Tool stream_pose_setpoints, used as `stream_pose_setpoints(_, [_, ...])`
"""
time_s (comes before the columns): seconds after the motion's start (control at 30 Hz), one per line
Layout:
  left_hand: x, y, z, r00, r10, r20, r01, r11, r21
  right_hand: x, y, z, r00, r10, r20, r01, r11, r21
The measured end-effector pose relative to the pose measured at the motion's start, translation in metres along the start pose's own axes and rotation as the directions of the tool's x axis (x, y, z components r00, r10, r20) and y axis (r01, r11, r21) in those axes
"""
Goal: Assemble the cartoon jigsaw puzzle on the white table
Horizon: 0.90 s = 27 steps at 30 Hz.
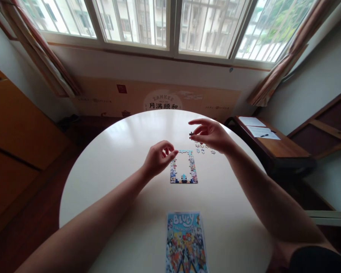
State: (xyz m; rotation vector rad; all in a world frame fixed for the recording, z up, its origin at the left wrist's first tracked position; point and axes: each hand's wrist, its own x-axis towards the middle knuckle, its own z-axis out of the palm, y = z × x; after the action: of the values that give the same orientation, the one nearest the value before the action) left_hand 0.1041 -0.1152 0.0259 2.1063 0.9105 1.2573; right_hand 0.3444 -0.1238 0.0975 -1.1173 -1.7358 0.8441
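Lower centre: printed sheet (186, 242), flat on a white, round-edged, glossy table (102, 170) that fills the middle of the frame. Mid-frame: puzzle border (194, 170), assembled as an upright rectangle, middle mostly bare table. Left hand (159, 159) at its upper-left corner, thumb and forefinger curled nearly together; cannot tell whether anything is held. Right hand (211, 135), right of centre, pinches one dark puzzle piece (191, 134) between thumb and finger, forefinger extended. Loose pieces (203, 151) lie beneath it, right of the border's top.

Right of frame: brown wooden desk (287, 149) bearing papers (252, 121) and a dark pen (264, 135). Left edge: wooden cabinet (11, 125). Top: barred window (173, 30), curtains (284, 68) at both sides, buildings outside.

Writing: sheet headed "BLUEY", second line blurred. Tan panel (102, 87) below window: "月满颐和" under an arc, apparently "ZANKEE"; smaller print illegible.
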Motion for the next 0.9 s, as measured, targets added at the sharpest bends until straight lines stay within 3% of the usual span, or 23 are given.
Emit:
stream_pose_setpoints(0.2, [0.003,0.012,0.005,0.982,-0.014,0.190,0.043,0.988,-0.149,-0.047,0.023,0.044,0.997,0.063,-0.054,-0.058,0.994,0.089])
stream_pose_setpoints(0.37, [0.005,0.003,0.012,0.942,-0.140,0.303,0.212,0.952,-0.219,-0.057,0.043,0.053,0.990,0.105,-0.092,-0.091,0.986,0.138])
stream_pose_setpoints(0.53, [0.005,-0.001,0.015,0.915,-0.184,0.360,0.281,0.930,-0.238,-0.058,0.046,0.055,0.992,0.093,-0.083,-0.080,0.985,0.150])
stream_pose_setpoints(0.7, [0.005,0.005,0.012,0.883,-0.216,0.416,0.297,0.945,-0.140,-0.061,0.045,0.049,0.991,-0.086,-0.101,0.083,0.996,-0.031])
stream_pose_setpoints(0.9, [0.006,0.007,0.005,0.874,-0.156,0.460,0.189,0.982,-0.026,-0.061,0.052,0.035,0.938,-0.347,-0.018,0.326,0.899,-0.293])
